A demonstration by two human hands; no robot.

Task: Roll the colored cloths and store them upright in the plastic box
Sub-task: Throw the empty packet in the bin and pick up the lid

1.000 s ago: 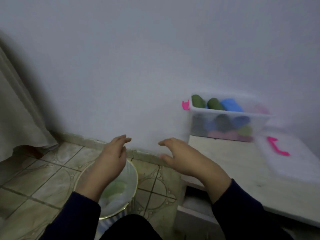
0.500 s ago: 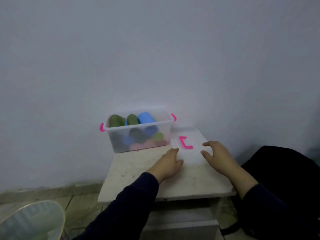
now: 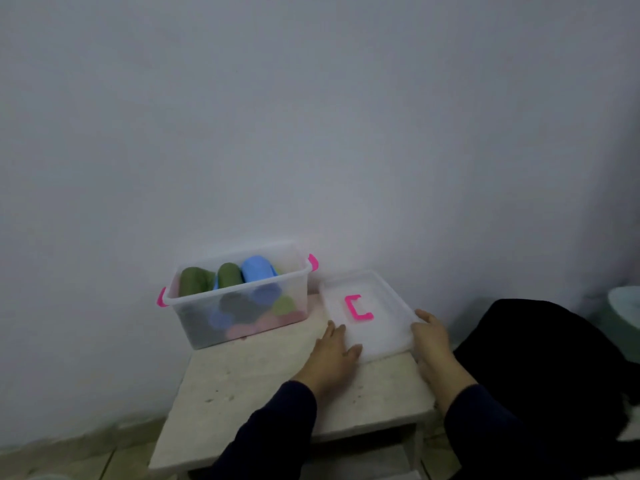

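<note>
A clear plastic box with pink side clips stands at the back left of a small pale table. Rolled cloths fill it: two dark green rolls and a blue roll stick up at the top, with pink, blue and green ones below. The box's white lid with a pink handle lies to its right. My left hand rests on the lid's near left corner with fingers straight. My right hand holds the lid's near right edge.
A plain wall rises right behind the table. A black bag or cloth sits to the right of the table. A pale round object shows at the far right edge. Tiled floor lies below left.
The view swung from the floor and basket to the table. Both hands went forward and now lie on the near corners of the white lid.
</note>
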